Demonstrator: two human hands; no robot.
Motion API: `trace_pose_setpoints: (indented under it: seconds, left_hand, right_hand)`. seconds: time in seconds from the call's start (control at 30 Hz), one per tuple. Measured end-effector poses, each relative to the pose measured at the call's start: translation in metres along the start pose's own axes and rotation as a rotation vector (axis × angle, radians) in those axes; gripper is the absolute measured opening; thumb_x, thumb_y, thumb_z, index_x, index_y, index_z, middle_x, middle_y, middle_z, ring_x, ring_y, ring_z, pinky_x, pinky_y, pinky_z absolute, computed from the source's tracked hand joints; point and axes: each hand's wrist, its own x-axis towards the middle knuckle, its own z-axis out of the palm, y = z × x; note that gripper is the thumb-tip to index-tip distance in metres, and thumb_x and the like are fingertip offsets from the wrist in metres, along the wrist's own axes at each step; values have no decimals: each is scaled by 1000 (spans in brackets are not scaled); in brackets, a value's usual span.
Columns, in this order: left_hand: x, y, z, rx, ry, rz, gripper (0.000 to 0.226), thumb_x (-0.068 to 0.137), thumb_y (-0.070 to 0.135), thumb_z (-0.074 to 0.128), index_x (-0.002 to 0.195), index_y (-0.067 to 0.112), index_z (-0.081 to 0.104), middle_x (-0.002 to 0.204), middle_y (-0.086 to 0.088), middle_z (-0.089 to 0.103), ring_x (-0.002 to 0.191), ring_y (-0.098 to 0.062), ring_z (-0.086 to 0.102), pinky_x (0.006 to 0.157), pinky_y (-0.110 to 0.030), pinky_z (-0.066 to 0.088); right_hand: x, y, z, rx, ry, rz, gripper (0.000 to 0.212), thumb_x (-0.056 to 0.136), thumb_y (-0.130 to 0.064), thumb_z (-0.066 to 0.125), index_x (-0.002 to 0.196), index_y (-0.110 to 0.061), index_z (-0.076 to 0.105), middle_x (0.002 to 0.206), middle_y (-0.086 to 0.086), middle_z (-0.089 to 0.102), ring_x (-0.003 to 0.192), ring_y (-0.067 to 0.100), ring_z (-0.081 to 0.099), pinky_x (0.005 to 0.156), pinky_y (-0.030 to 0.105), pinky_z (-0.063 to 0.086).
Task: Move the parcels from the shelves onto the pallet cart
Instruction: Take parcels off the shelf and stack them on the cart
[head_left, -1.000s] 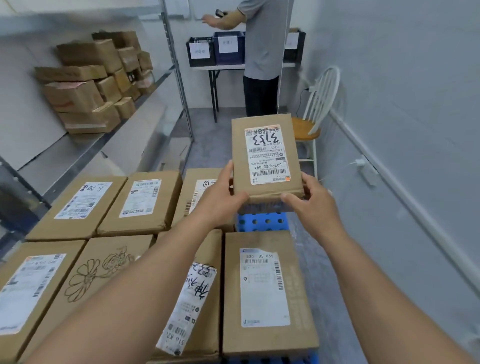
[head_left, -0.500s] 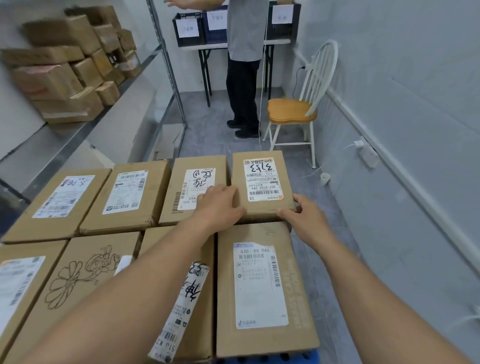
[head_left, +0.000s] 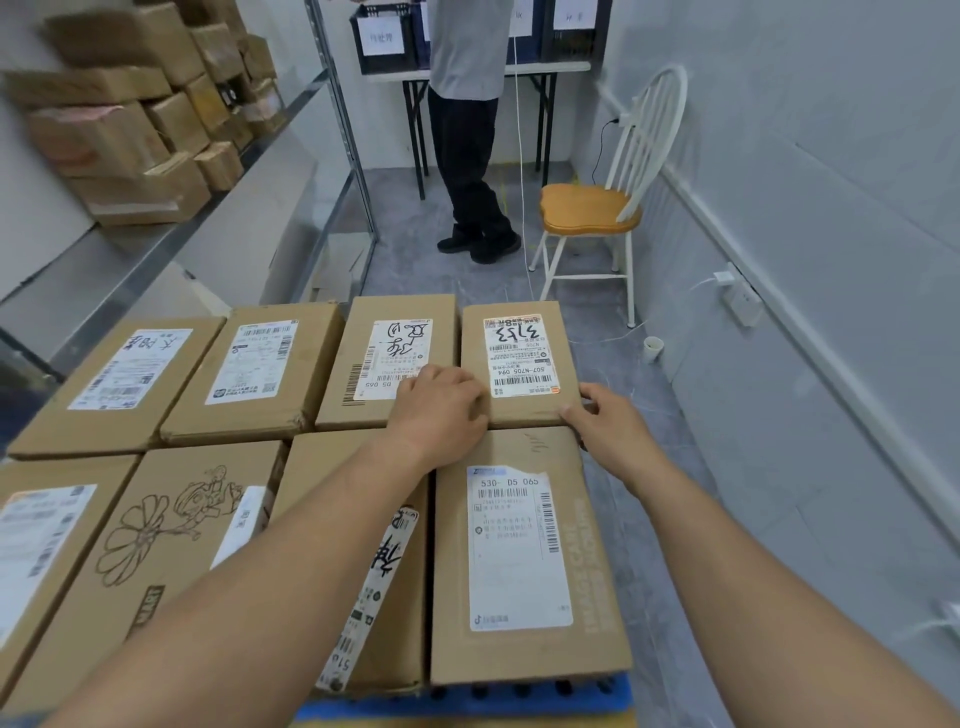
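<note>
Person (head_left: 465, 78), chair (head_left: 589, 208) beyond parcel (head_left: 519, 358) on pallet cart (head_left: 467, 702); shelves (head_left: 171, 244) L.

We count eight parcels (head_left: 519, 358) lying flat on one blue cart (head_left: 467, 701) across the lower frame, four in the far row and four in the near row, and each parcel shows one white label. Two hands lie over them, one left hand (head_left: 436, 410) and one right hand (head_left: 608, 421). In the upper left, one shelf (head_left: 67, 275) bears a heap (head_left: 98, 140) of at least ten more; overlap hides the exact number. At the top we count one person (head_left: 467, 104) and one table (head_left: 545, 66) with at least two crates (head_left: 384, 52). Right of centre are one chair (head_left: 592, 208) and one cup (head_left: 653, 347).
</note>
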Motion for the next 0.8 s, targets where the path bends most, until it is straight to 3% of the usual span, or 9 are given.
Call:
trace_pose_setpoints:
  seconds: [0.17,0.27,0.37,0.5,0.67,0.8]
  left_hand:
    - [-4,1,-3,-4,-26,-2,40,94,32,46,133,25,47,144,5,38,133,-21,27,106,-37,20]
    - [-10,0,-9,-25,-13,-5,47,94,34,45,140,25,39,147,5,36,135,-20,26,108,-39,20]
    - [-17,-11,-19,-28,20,-40,50,95,34,43,143,25,35,150,4,33,137,-21,24,111,-40,18]
    - [-26,-38,-31,-17,59,-112,52,96,36,40,146,27,30,155,2,25,141,-20,18,114,-37,14]
    - [-37,-78,-31,12,10,-193,54,97,42,36,148,28,24,156,-1,20,143,-23,15,116,-41,13]
    - [-35,-107,-36,33,-38,-217,53,95,47,36,145,32,28,156,-5,19,142,-28,16,114,-46,14]
  right_hand:
    - [-1,-7,-3,-80,-4,-3,30,94,-26,49,123,-20,54,112,-1,61,95,14,57,70,27,40]
    - [0,-19,-3,-207,67,-32,17,93,-24,49,107,-18,53,107,3,59,83,15,52,60,27,35]
    - [2,-37,1,-350,125,-113,33,92,-26,51,124,-16,53,126,8,53,108,25,50,75,28,35]
    - [1,-68,23,-468,123,-202,51,95,-29,50,144,-20,38,146,5,37,135,24,31,103,37,33]
    - [-1,-93,72,-618,8,-308,44,92,-27,46,136,-23,45,139,7,41,127,28,35,101,40,36]
    - [4,-105,105,-758,-53,-355,51,95,-36,43,145,-28,34,145,7,34,131,28,30,107,39,30]
